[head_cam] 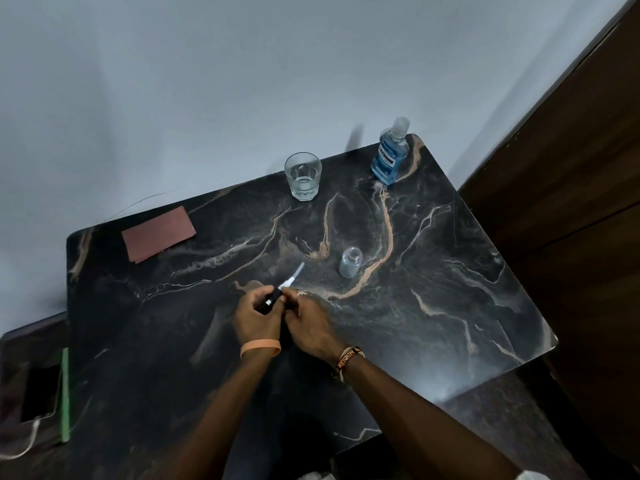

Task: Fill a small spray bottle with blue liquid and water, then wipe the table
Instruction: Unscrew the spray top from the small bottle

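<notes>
Both hands are meeting over the middle of the tabletop (467,271), toward its near edge, and clamping on the spray pump (273,296). The left hand (258,317) is wrapping its fingers round the black cap, and the right hand (308,322) is pinching it from the other side, so the two hands are touching. The pump's thin white tube is pointing away from the person, toward the far edge.

The small spray bottle (350,263) is standing upright and uncapped just beyond the hands, a little to the right and apart from them. At the far edge a glass (303,178) is standing part-filled with water, and at the far right corner the bottle of blue liquid (389,157) is standing capped. A reddish cloth (158,234) is lying flat and folded near the far left corner — well apart from everything else. Off the left edge, on a lower surface, a dark phone (40,393) is lying with a white cable beside it.
</notes>
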A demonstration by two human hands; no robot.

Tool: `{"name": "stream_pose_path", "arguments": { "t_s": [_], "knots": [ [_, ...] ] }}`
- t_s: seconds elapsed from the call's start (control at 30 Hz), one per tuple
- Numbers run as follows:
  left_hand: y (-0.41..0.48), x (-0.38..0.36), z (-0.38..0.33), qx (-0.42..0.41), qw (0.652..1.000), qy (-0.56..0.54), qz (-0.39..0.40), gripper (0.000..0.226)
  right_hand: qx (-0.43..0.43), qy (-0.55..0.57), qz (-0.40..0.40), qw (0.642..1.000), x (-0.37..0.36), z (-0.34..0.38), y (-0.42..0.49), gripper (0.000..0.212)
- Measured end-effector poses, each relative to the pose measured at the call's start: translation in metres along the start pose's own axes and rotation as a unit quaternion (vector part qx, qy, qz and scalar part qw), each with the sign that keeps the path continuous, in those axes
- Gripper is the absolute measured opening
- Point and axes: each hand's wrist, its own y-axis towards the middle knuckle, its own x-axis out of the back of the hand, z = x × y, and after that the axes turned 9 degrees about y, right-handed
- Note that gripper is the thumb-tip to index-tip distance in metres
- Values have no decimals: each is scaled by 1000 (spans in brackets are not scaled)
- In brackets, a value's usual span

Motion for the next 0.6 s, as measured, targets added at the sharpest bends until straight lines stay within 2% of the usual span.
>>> {"name": "stream_pose_path", "arguments": {
  "t_s": [0.17, 0.3, 0.4, 0.5, 0.6],
  "knots": [
    [-2, -7, 17, -57, 986, 151, 52, 34, 10, -35, 59, 998, 5, -15, -2, 53],
    [-2, -6, 17, -105, 973, 198, 59, 35, 10, -43, 76, 996, 12, -17, -4, 49],
    [-5, -3, 12, -125, 967, 209, 78, 47, 20, -47, 76, 996, 20, -9, -7, 43],
    [-4, 7, -3, -172, 965, 187, 60, 65, 56, -42, 21, 997, 43, 8, -13, 42],
    [10, 17, -30, -216, 971, 100, 17, 77, 120, 40, -89, 988, 84, 30, -17, 34]
  ]
}}
